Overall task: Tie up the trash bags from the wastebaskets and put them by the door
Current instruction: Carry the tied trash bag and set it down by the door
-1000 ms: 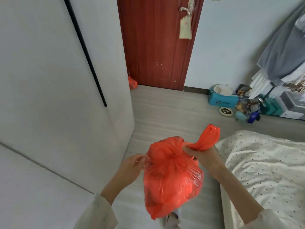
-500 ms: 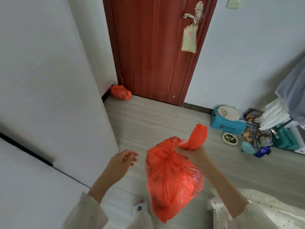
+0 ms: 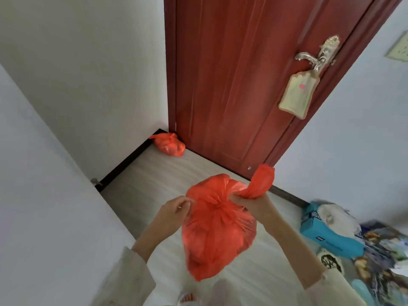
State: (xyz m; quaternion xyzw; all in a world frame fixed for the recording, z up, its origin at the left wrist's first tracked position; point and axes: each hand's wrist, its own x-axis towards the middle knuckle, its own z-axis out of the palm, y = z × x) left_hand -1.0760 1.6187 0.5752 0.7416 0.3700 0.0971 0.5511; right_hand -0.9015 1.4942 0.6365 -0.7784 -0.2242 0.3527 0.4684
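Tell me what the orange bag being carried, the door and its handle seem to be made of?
Orange bag: thin, glossy plastic film; it crinkles, gathers at the knot and lets light through. Door: red-brown wood or wood-look veneer, with faint grain and a satin sheen. Handle: shiny cast metal, silvery-gold, ornate.

Both arms extended forward from bottom of frame, forearms bare, pale sleeves pushed back near elbows. Left hand (image 3: 176,212) raised at mid-frame, palm turned inward, fingers lightly curled, fingertips touching side of red bag (image 3: 218,230); no clear grip visible. Right hand (image 3: 250,200) slightly higher, fist closed tight around twisted bag neck just above knot, knuckles facing camera, carrying bag's hanging weight. Right forearm angled up from lower right; left forearm from lower left. 2 hands near each other, bag between.
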